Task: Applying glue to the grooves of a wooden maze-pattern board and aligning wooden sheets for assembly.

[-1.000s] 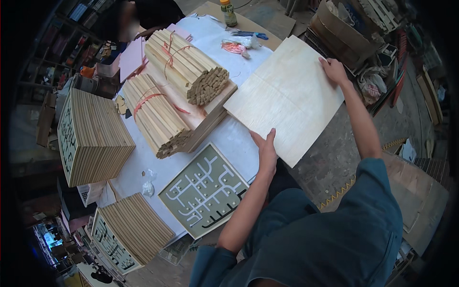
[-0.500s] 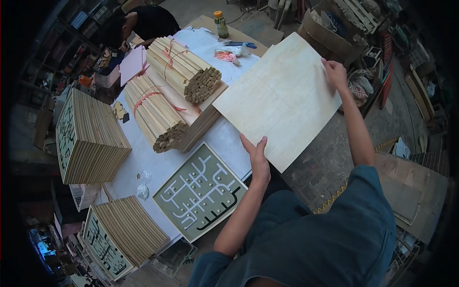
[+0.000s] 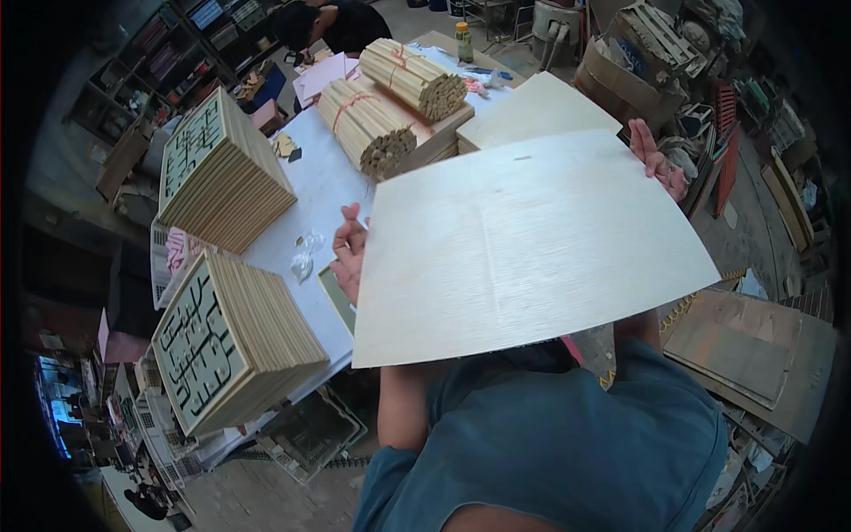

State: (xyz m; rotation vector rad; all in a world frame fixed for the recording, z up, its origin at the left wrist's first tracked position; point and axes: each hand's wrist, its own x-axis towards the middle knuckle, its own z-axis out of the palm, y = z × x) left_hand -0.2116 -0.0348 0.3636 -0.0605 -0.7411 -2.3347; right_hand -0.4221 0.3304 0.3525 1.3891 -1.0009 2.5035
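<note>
A pale plywood sheet (image 3: 523,257) is held up in front of my body, tilted, with its broad face toward me. My left hand (image 3: 348,253) grips its left edge; my right hand (image 3: 656,164) has the far right edge, fingers showing past it. The palms are partly hidden by the sheet. Beyond it lies another pale plywood sheet (image 3: 541,113) at the table's right side. Just under my left hand, a corner of a wood-framed panel (image 3: 335,300) shows; the rest is covered by the held sheet.
Two stacks of framed panels, one farther (image 3: 230,177) and one nearer (image 3: 257,341), stand at left. Two tied bundles of wooden strips (image 3: 368,129) lie on the white-covered table (image 3: 306,191). Another person (image 3: 350,27) bends over work at the back. A cardboard box (image 3: 625,80) stands far right.
The plywood sheet has come nearer to me and tipped up, now covering most of the framed panel. My left hand has shifted to its left edge. The view has turned, and another sheet shows behind.
</note>
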